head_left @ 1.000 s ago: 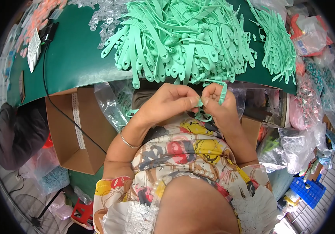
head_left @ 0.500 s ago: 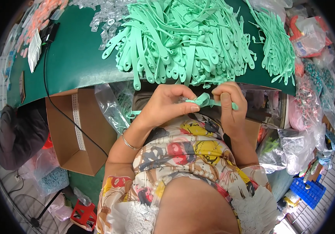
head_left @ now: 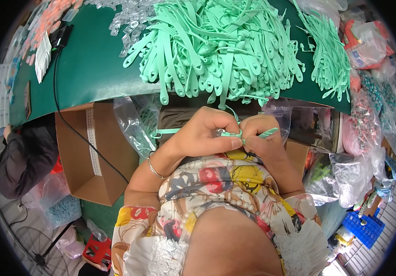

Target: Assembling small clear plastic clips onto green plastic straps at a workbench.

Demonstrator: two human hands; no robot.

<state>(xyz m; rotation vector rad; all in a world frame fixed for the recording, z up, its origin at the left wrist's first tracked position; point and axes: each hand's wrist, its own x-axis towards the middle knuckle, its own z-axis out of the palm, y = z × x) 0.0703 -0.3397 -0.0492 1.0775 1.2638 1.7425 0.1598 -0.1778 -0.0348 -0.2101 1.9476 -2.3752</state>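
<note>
A green strap (head_left: 268,133) is pinched between thumb and fingers of the left hand (head_left: 207,135) and right hand (head_left: 266,143), near a table (head_left: 101,69), with a strap pile (head_left: 228,50) beyond and a cardboard box (head_left: 80,156) at left.

Counted relative to the green table (head_left: 101,73): two piles of mint-green straps (head_left: 207,55) on it, one left hand (head_left: 209,132) and one right hand (head_left: 264,148) before it, one cardboard box (head_left: 74,156) below its near edge.
</note>
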